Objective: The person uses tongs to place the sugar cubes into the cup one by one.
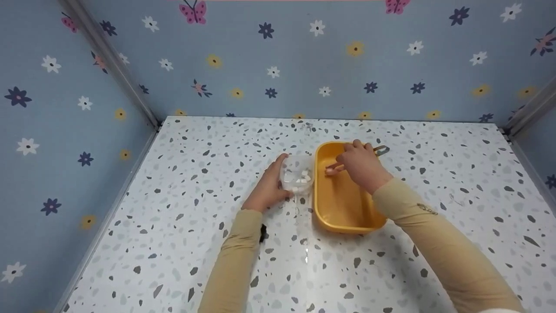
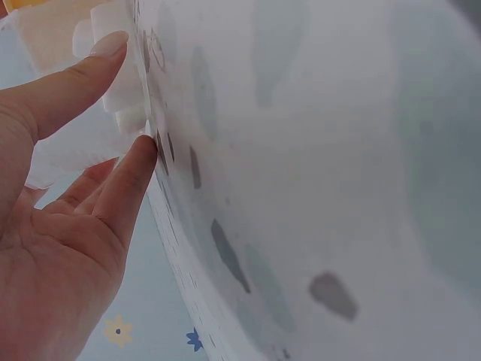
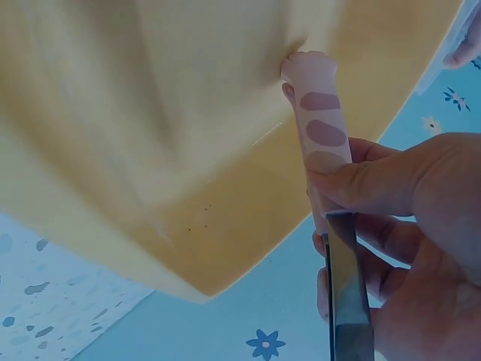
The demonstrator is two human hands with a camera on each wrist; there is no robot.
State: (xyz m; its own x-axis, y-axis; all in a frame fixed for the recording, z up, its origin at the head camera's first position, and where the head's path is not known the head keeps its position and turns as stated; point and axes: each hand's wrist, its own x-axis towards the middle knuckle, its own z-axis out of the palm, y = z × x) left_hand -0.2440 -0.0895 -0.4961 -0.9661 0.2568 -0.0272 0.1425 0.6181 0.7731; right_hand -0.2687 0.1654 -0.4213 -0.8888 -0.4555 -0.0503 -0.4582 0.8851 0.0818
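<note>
My left hand holds a small clear plastic box, thumb at its near side and fingers along the far side. Several white pieces lie in the box; the left wrist view shows them as blocky white lumps behind the thumb. Over the yellow tray, my right hand pinches tongs with metal arms and pink paw-shaped tips. The tips point down into the tray, close over its floor, with no piece visible between them. Behind my hand, the looped metal end of the tongs sticks out past the tray's rim.
The box stands right beside the tray's left wall on a white speckled table. Blue panels with flowers and butterflies enclose the table at the back and both sides.
</note>
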